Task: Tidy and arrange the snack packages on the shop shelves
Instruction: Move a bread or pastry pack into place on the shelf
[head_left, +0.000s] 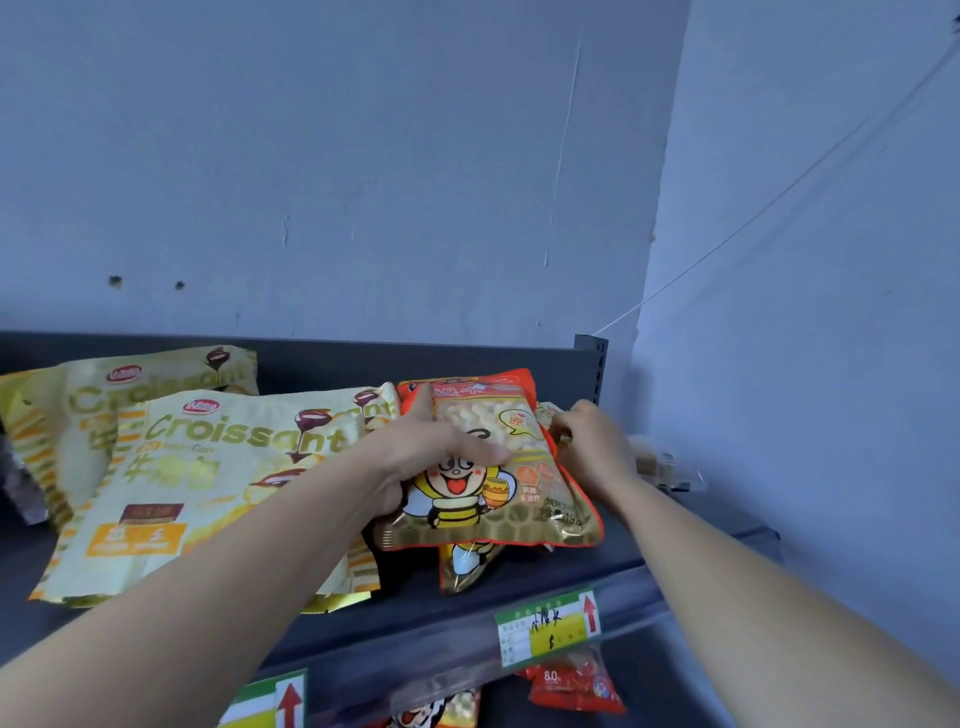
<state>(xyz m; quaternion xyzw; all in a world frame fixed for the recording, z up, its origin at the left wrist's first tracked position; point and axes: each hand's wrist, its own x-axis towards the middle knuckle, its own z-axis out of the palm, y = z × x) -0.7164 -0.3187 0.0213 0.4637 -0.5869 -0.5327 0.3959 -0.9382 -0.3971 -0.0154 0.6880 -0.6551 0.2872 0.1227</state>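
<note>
Top shelf (613, 564), right end, both hands on stock. My left hand (441, 452) grips the bee snack bag (524, 483) by its left edge, thumb over the front, fingers curled under. The bag lies tilted, top end toward the back panel, bottom seam toward me. It sits on a second bee bag (467, 566), which pokes out under it at the front and is mostly covered. My right hand (592, 441) is at the top bag's upper right edge with the fingers curled in. Some gold foil shows at the fingertips, but I can't tell if it pinches this bag, a packet behind it, or nothing. Just left of the bee bags, touching them, is a front croissant bag (208, 493) lying flat and slightly skewed. My left forearm crosses over its right part. A rear croissant bag (130, 384) leans behind it against the back panel. A clear packet (660, 462) lies past my right hand near the wall (363, 156), blurred. A green-and-yellow price tag (548, 626) with a red arrow sits on the shelf's front rail below the bee bags. Another price tag (270, 701) is at lower left. A red packet (574, 686) is on the shelf below.
</note>
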